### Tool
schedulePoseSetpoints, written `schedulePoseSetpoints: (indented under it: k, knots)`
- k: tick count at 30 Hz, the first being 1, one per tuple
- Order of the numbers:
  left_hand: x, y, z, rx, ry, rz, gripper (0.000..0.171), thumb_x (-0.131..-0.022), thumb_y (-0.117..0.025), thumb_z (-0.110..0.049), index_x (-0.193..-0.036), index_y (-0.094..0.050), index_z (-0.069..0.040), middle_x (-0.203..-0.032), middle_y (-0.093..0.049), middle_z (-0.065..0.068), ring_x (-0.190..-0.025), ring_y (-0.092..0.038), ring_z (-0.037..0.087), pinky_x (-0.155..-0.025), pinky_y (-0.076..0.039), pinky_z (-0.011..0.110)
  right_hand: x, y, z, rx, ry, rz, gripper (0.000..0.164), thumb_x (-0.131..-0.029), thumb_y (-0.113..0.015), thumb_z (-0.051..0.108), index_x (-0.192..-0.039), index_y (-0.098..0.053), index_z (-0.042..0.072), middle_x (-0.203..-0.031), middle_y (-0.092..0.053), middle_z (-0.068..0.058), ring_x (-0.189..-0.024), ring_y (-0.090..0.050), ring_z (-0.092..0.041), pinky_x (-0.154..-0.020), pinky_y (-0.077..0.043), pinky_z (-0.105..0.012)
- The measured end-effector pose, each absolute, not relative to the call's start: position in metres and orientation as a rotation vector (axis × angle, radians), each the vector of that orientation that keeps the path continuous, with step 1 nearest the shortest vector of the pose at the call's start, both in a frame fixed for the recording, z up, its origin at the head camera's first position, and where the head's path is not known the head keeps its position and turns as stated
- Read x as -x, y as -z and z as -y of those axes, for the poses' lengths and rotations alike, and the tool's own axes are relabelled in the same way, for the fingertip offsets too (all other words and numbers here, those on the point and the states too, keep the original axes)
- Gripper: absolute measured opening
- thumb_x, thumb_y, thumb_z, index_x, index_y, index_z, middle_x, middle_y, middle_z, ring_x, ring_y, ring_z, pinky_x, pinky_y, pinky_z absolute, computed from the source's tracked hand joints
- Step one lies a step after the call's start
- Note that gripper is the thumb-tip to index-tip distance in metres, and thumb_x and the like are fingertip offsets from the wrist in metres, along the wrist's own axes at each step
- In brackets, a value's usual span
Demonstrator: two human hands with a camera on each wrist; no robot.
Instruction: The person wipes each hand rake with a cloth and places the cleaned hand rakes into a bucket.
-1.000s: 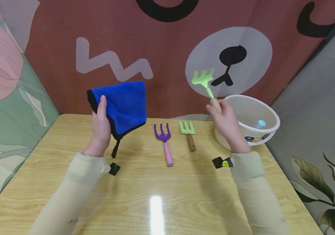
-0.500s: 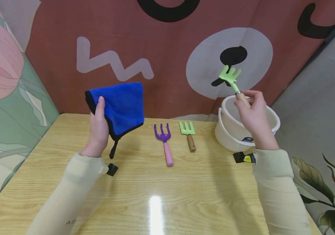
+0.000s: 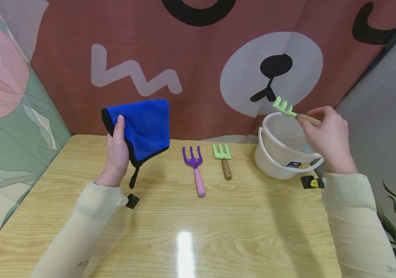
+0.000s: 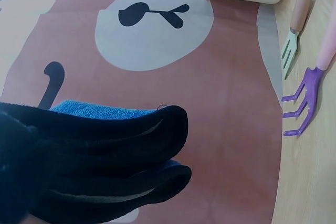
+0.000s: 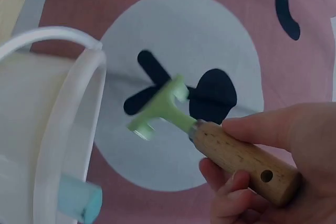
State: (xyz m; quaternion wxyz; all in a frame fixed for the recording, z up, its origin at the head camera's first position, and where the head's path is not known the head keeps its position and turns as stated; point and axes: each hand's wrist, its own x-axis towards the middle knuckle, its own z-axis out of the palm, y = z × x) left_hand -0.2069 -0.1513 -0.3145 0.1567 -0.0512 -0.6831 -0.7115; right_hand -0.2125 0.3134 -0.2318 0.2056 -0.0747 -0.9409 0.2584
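Observation:
A folded blue cloth (image 3: 146,129) with black edging hangs from my left hand (image 3: 116,156), the thumb pressed on its near face. In the left wrist view its dark folds (image 4: 121,156) fill the lower left. My right hand (image 3: 330,139) pinches the wooden handle (image 5: 241,161) of a small light-green hand rake (image 3: 284,108), whose tines point left above the bucket's rim. The white bucket (image 3: 271,164) stands beneath that hand. Inside it lies something with a light-blue end (image 5: 92,203), mostly hidden by the wall.
On the wooden table (image 3: 156,231) lie a purple fork with a pink handle (image 3: 199,181) and a green fork with a brown handle (image 3: 225,168), left of the bucket. A printed curtain (image 3: 198,69) hangs behind the table's far edge.
My right hand has moved right with the green rake, from left of the bucket to over its right side. The rake has tipped from upright to nearly level. The left hand barely shifts.

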Motion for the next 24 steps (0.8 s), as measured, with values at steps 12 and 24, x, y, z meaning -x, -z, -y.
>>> schedulePoseSetpoints:
  k: [12, 24]
  knots:
    - [0.207, 0.316, 0.151, 0.159, 2.013, 1.974, 0.053, -0.108, -0.026, -0.055, -0.144, -0.034, -0.017, -0.148, -0.036, 0.007, -0.134, -0.032, 0.027, -0.114, -0.020, 0.049, 0.216, 0.234, -0.324, 0.271, -0.697, 2.609, 0.055, -0.095, -0.068, 0.044, -0.124, -0.061, -0.002, -0.121, -0.060, -0.026, -0.123, -0.042, -0.047, -0.092, -0.037, -0.058]
    - [0.208, 0.320, 0.151, 0.148, 2.001, 2.010, 0.056, -0.108, -0.026, -0.055, -0.145, -0.032, -0.014, -0.149, -0.034, 0.010, -0.134, -0.032, 0.029, -0.115, -0.020, 0.050, 0.225, 0.246, -0.331, 0.256, -0.681, 2.709, 0.045, -0.095, -0.073, 0.031, -0.121, -0.058, -0.002, -0.111, -0.064, -0.025, -0.105, -0.049, -0.043, -0.078, -0.042, -0.051]
